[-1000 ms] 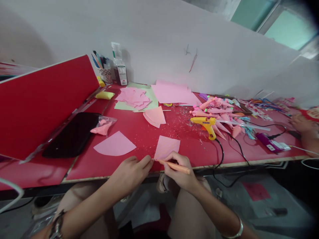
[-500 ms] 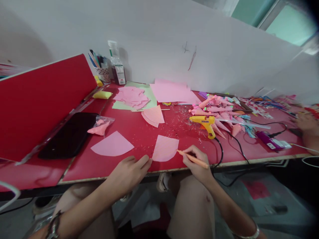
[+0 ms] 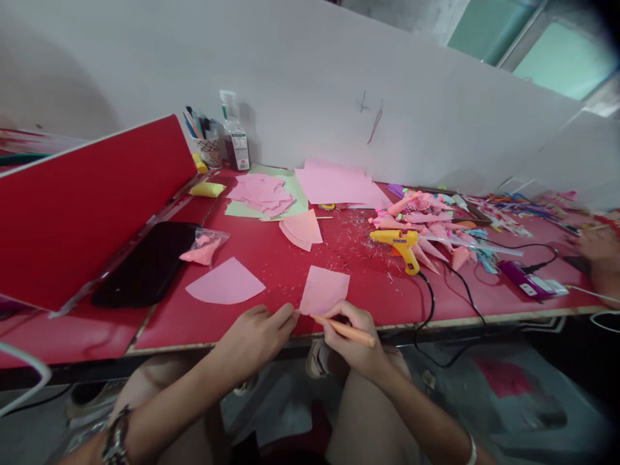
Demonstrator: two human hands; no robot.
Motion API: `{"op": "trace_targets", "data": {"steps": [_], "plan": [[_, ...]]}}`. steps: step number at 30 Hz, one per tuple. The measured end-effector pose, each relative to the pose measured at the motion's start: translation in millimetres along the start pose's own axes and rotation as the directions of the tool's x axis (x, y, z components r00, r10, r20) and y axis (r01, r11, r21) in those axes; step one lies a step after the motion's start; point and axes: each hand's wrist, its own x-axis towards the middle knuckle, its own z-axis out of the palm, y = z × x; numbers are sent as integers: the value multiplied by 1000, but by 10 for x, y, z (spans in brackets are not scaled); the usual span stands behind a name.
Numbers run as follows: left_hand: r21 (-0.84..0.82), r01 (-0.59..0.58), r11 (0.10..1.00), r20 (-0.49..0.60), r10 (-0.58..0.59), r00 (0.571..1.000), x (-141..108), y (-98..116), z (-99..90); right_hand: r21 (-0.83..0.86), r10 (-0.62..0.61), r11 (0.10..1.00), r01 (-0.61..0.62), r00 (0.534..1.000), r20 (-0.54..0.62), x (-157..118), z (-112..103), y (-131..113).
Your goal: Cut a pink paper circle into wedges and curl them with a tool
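A fan-shaped piece of pink paper (image 3: 324, 287) lies near the table's front edge. My left hand (image 3: 264, 332) has its fingers closed at the paper's lower left corner. In my right hand (image 3: 356, 342) is an orange marker pen (image 3: 349, 332), gripped like a pencil, its tip at the paper's curved lower edge near my left fingertips. Another pink paper fan (image 3: 227, 281) rests flat to the left. Behind them is a lighter peach-pink paper fan (image 3: 301, 229), which looks like overlapping pieces.
A yellow glue gun (image 3: 400, 245) with a black cord lies right, before a pile of pink paper cones (image 3: 421, 213). Left are a black phone (image 3: 148, 265), a small bag (image 3: 204, 248) and a leaning red board (image 3: 92, 206). A bottle (image 3: 236, 139) stands behind. Another person's hand (image 3: 598, 248) is far right.
My right hand has moved the marker tip leftward along the paper's curved edge, from its right side to near the lower left corner. My left hand stays at the corner. The view shifted slightly.
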Motion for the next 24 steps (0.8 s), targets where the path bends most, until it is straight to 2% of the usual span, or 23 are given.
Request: {"op": "trace_targets", "data": {"steps": [6, 14, 20, 24], "plan": [[-20, 10, 1000, -4, -10, 1000, -1, -6, -7, 5, 10, 1000, -10, 1000, -10, -22, -34, 55], [20, 8, 1000, -34, -7, 999, 27, -12, 34, -51, 43, 997, -49, 993, -110, -28, -276, 198], [11, 11, 1000, -8, -11, 1000, 18, -12, 60, -63, 99, 992, -111, 979, -177, -53, -397, 320], [-38, 39, 999, -2, -39, 999, -19, -62, 63, 4, 66, 998, -67, 976, -209, -14, -460, 302]]}}
